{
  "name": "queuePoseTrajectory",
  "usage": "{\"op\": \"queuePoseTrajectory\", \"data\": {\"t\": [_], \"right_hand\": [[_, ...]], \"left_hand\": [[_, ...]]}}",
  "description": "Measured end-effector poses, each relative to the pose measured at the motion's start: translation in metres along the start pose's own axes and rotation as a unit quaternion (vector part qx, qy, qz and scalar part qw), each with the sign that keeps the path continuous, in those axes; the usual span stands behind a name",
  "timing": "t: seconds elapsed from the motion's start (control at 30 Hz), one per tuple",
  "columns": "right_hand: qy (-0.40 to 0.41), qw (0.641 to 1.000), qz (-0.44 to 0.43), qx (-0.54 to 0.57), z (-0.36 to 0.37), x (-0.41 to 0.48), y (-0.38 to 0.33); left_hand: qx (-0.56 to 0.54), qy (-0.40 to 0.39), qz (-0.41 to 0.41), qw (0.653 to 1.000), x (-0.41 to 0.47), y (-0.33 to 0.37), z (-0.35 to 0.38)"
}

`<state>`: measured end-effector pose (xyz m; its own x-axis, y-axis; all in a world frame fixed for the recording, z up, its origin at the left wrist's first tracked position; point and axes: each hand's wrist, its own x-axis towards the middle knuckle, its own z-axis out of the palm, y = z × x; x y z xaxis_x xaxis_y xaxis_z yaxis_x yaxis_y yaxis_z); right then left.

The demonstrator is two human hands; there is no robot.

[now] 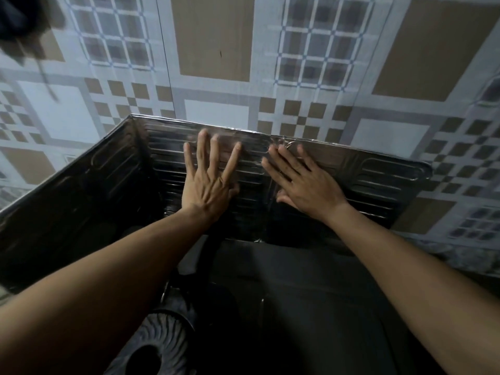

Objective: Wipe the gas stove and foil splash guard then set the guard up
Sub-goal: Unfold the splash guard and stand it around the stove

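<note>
The ribbed foil splash guard stands upright behind the dark gas stove, its back panel against the tiled wall and its left panel folded forward along the stove's side. My left hand lies flat on the back panel with fingers spread. My right hand presses flat on the same panel just to the right, beside a crumpled spot at the top edge. Neither hand holds anything. A round burner shows at the bottom, between my forearms.
The wall behind is covered in patterned tiles of brown, grey and white squares. A dark blurred object hangs at the upper left. A speckled countertop shows at the right of the stove.
</note>
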<state>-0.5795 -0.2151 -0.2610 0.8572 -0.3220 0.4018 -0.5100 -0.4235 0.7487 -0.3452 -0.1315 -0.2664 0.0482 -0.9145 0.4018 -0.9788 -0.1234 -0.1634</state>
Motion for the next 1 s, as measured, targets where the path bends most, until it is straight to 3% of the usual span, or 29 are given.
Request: {"op": "queuePoseTrajectory", "data": {"t": [0.27,0.43,0.77,1.0], "right_hand": [[0.004,0.999,-0.041,0.014,0.002,-0.005,0.005],[0.012,0.999,0.034,0.035,0.003,-0.016,0.01],[-0.055,0.996,0.049,0.057,-0.002,-0.038,0.023],[-0.071,0.992,0.08,0.059,-0.002,-0.052,0.022]], "left_hand": [[-0.03,0.015,0.048,0.998,0.002,0.002,0.007],[-0.045,-0.054,0.026,0.997,0.015,0.005,0.009],[-0.054,-0.09,0.009,0.994,0.013,0.008,-0.005],[-0.062,-0.009,0.012,0.998,0.003,0.021,0.005]]}}
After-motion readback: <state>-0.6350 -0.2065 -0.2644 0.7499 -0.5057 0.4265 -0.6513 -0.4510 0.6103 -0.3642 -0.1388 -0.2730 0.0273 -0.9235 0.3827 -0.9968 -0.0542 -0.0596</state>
